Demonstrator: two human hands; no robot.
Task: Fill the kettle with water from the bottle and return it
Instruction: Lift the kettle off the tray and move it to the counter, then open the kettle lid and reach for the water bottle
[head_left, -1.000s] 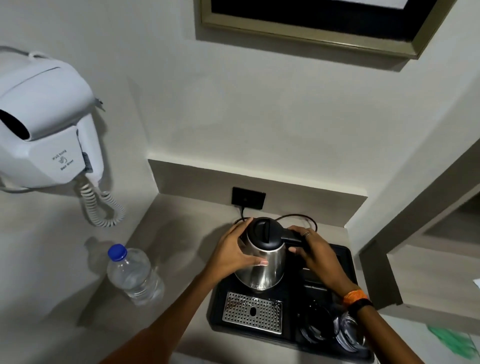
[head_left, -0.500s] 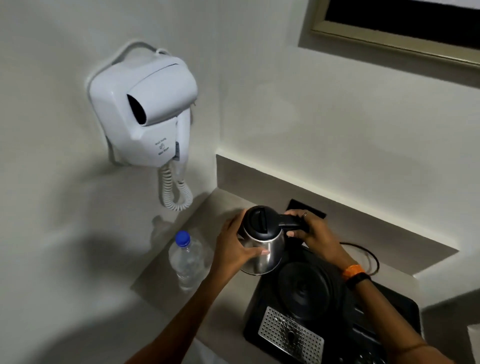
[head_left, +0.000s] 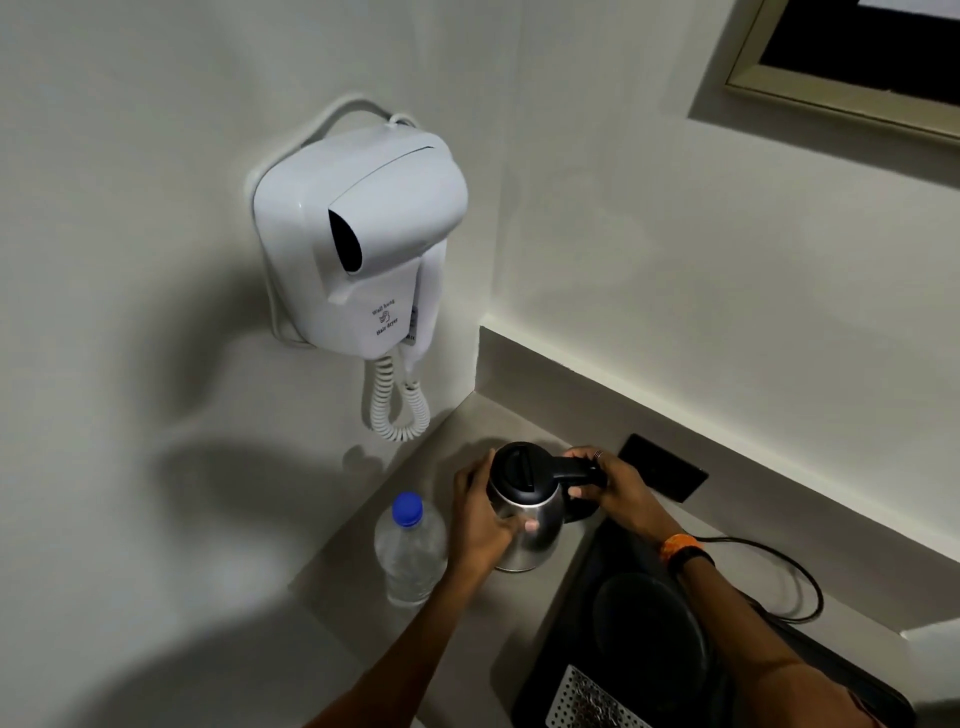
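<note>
Your left hand (head_left: 480, 525) is pressed flat around the steel side of the kettle (head_left: 524, 506), and your right hand (head_left: 610, 486) is wrapped on its black handle, so both hands are clamped on the one thing. The kettle stands upright with its black lid down on the grey counter (head_left: 358, 561), off the black tray (head_left: 566, 639) that lies below your right wrist. On that tray the round kettle base (head_left: 644, 618) sits bare, and a perforated metal grille (head_left: 587, 701) is cut off by the lower edge.

Just left of your left hand stands the water bottle (head_left: 413, 548), blue cap on; any label on it is too faint to read. Above your hands, on the wall, hangs a white hair dryer (head_left: 358, 234) printed "Wall hung" and "Hair dryer", with a small sticker on its side too tiny to make out. A black wall socket (head_left: 662, 467) sits just beyond your right hand. An orange and black band (head_left: 685, 551) circles your right wrist. A black cord (head_left: 789, 577) loops right of it, its far end hidden.
</note>
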